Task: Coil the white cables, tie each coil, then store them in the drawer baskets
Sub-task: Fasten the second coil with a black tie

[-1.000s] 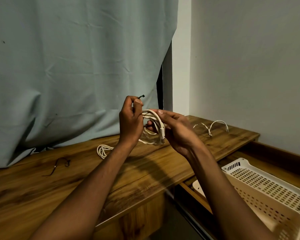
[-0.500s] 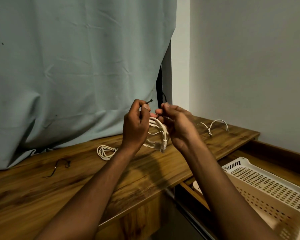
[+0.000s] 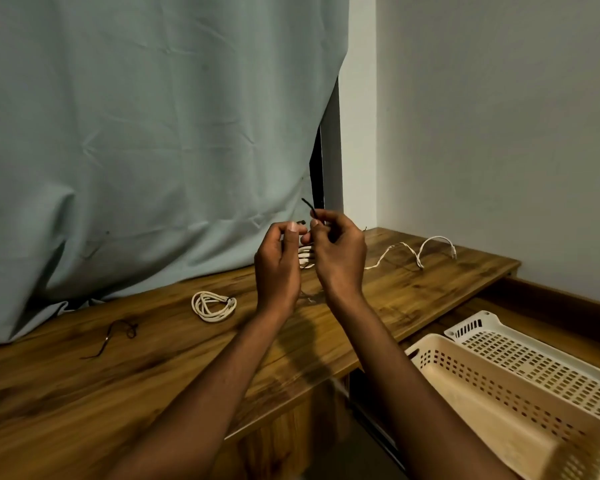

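Above the wooden desk, both hands hold a white cable coil that is mostly hidden between them. My left hand pinches one end of a black twist tie. The tie's other end sticks up from the fingers of my right hand. A tied white coil lies on the desk to the left. A loose white cable lies uncoiled at the desk's far right. Two perforated baskets, cream and white, sit in the open drawer at lower right.
Another black twist tie lies on the desk at left. A pale green curtain hangs behind the desk, and a grey wall stands to the right. The drawer's wooden rim runs behind the baskets.
Both hands have closed in around the coil, hiding most of it. My right hand has taken the free end of the black tie, which now sticks up above the fingers.
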